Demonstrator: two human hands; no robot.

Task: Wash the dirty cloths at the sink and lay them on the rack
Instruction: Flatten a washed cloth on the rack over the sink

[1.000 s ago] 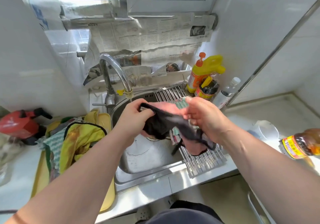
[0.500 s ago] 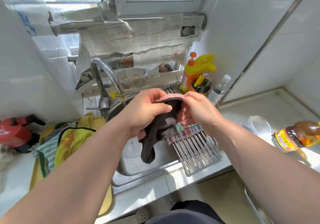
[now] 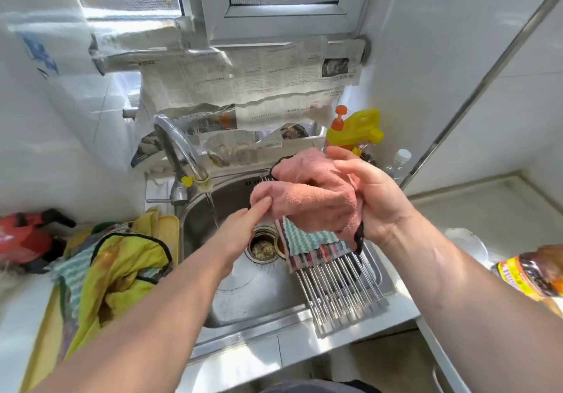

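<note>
Pink cloth [image 3: 307, 197] hangs above the rack [image 3: 341, 289], gripped by the right hand [image 3: 377, 200]; the left hand's [image 3: 240, 228] straight fingers [image 3: 259, 208] touch its edge.

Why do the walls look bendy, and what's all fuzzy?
Head view: the wide lens bends the walls; the red thing and bottle at the edges smear; the pink cloth is sharp; sun glares off the sill.
</note>
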